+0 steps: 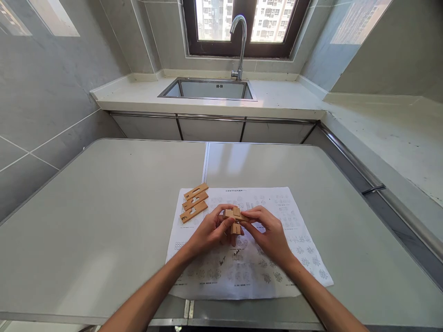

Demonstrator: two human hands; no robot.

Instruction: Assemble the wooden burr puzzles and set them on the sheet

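Note:
My left hand (211, 230) and my right hand (268, 233) meet above a printed paper sheet (277, 203) on a grey table. Both pinch a small cluster of notched wooden pieces (234, 218) joined crosswise, one piece pointing down between my fingers. Three loose flat wooden pieces (194, 202) with notches lie side by side on the sheet's far left corner, a little beyond my left hand.
The grey table (104, 221) has a seam down its middle. Beyond it runs a pale counter (284, 99) with a steel sink (207, 89) and a curved tap (240, 44) under a window. A second counter lines the right wall.

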